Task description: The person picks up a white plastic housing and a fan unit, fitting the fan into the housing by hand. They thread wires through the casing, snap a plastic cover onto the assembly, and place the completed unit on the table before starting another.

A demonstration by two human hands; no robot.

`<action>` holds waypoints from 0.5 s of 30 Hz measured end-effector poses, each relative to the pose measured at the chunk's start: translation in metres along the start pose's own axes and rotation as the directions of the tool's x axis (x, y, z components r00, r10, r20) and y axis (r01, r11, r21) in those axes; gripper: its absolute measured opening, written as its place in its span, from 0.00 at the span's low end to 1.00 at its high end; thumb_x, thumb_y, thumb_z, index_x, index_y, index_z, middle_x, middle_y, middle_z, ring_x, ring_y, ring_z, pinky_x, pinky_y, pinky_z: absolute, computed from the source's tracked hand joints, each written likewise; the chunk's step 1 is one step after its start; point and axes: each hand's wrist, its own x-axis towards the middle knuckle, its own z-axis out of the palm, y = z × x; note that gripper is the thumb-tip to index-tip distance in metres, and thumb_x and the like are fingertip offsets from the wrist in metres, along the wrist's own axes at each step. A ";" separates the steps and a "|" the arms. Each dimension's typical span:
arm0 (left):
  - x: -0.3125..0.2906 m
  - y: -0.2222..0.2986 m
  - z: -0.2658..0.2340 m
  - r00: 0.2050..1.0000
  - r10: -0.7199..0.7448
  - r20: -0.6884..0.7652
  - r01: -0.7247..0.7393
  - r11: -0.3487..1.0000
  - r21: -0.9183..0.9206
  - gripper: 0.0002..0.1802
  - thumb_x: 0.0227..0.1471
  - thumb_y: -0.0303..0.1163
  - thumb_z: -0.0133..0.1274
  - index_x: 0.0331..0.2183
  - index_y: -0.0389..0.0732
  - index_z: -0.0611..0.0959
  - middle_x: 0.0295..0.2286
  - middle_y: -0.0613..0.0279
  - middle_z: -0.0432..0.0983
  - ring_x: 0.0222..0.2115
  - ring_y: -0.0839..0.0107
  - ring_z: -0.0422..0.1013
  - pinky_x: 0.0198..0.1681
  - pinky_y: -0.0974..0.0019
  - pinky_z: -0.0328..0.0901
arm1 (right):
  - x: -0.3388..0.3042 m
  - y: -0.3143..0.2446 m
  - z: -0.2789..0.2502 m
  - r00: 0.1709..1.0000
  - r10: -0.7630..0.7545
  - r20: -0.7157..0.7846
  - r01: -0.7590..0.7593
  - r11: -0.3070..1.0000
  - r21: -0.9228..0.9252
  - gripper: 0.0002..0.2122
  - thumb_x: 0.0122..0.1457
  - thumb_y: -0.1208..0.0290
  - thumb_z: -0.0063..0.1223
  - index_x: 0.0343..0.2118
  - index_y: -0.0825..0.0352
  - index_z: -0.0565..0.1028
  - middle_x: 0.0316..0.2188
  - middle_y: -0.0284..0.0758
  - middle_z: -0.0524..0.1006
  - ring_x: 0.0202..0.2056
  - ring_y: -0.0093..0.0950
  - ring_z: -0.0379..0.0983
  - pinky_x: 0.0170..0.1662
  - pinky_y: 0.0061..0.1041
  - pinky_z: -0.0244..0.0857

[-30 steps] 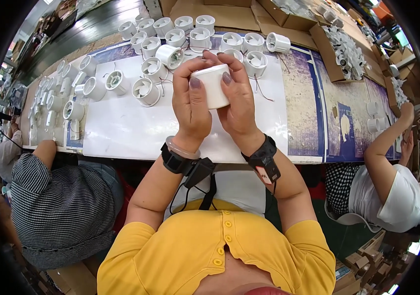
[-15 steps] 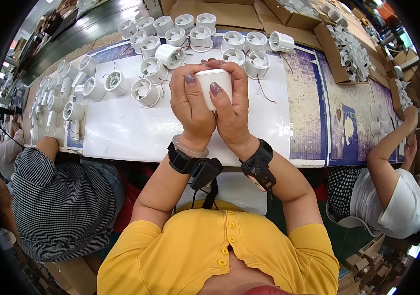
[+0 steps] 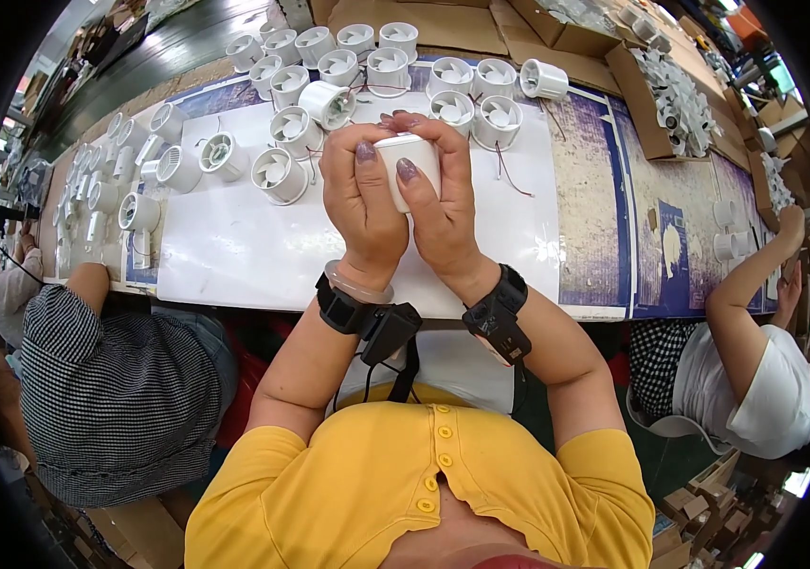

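Note:
Both my hands are wrapped around a smooth white plastic housing [image 3: 417, 154], held above the white sheet on the table. My left hand [image 3: 363, 201] closes on its left side, thumb laid against the near wall. On the other side my right hand [image 3: 449, 209] grips it, thumb pressed across the front. The fingers meet behind the piece, so its far side is hidden. Just beyond my hands stand several white fan units [image 3: 279, 175] with bladed rotors and thin wires. One fan unit [image 3: 327, 104] lies tipped toward me.
A white sheet [image 3: 263, 256] covers the table's middle. Cardboard boxes [image 3: 640, 104] of white parts stand at the far right. More white housings [image 3: 141, 212] lie at the left. A person in a checked shirt [image 3: 125, 389] sits left; another in white [image 3: 746, 379] sits right.
My hands and the white housing have shifted slightly left, and the housing looks a little turned. My grip on it stays closed. The fan units have stayed in place.

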 end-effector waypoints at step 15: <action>0.003 0.003 -0.003 0.982 -0.004 0.190 0.070 0.938 -0.341 0.12 0.51 0.31 0.50 0.38 0.37 0.71 0.35 0.59 0.67 0.40 0.70 0.65 0.47 0.68 0.60 | 0.000 -0.015 -0.005 0.960 0.278 0.022 -0.227 0.738 0.636 0.09 0.63 0.73 0.44 0.46 0.63 0.67 0.46 0.32 0.67 0.51 0.23 0.61 0.57 0.23 0.54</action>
